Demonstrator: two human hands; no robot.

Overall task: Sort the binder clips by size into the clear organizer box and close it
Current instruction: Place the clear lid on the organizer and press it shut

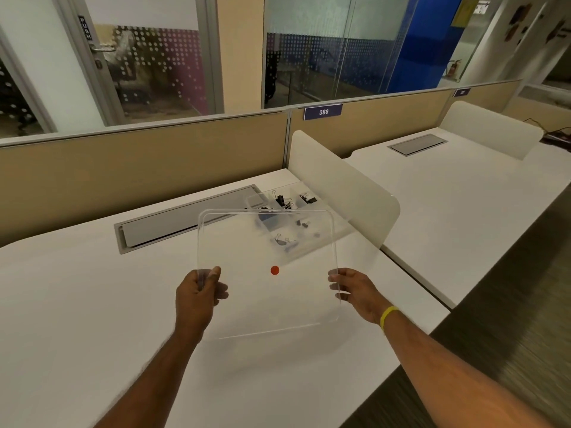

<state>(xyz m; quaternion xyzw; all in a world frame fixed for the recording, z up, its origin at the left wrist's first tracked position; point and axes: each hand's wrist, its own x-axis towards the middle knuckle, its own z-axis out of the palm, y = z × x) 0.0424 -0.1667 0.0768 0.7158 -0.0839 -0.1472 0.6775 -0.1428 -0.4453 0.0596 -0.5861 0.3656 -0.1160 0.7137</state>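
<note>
A clear square lid [247, 288] with a small red dot sticker [274, 270] is held above the white desk. My left hand [197, 293] grips its left edge and my right hand [352, 290] grips its right edge. Beyond the lid, partly seen through it, lies the clear organizer box [327, 220] with black binder clips [282, 200] in its far compartments and smaller clips [282, 240] in nearer ones. The box is open and sits beside the white side divider.
A grey cable hatch [173, 223] is set into the white desk [77, 304] behind the lid. A white curved divider [346, 186] stands to the right of the box. A tan partition [139, 162] closes the desk's back. The desk edge runs at right.
</note>
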